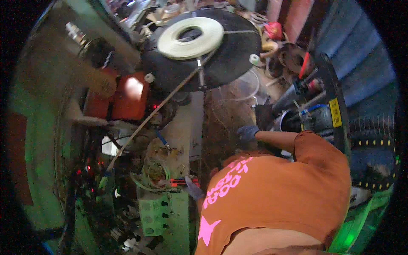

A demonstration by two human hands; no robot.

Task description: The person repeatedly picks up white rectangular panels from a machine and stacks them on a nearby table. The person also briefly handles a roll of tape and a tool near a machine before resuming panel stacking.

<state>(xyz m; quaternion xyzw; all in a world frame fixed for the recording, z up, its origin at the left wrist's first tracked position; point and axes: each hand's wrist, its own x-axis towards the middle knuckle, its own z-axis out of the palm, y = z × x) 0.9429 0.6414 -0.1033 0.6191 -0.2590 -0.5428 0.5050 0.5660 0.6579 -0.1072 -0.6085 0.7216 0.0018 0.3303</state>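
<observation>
My left hand (pixel 193 188), in a grey glove, is closed around a red-and-black handled tool (pixel 183 182); its exact kind is unclear. Just left of it are loops of pale tubing or cable (pixel 156 172) on a worn, dirty machine surface. My right hand (pixel 248 132), gloved in blue-grey, reaches left over a dark brown surface (pixel 220 127). Blur and shadow hide its fingers, and I cannot tell whether it grips anything. My orange shirt (pixel 280 194) with pink print fills the lower right and hides my left forearm.
A coil of pale strip (pixel 191 38) lies on a round black disc (pixel 237 60). From it a strip (pixel 156 110) slants down to the left. A green panel with black knobs (pixel 153 216), an orange-red box (pixel 130 95) and a dark frame with a yellow label (pixel 335 111) surround me.
</observation>
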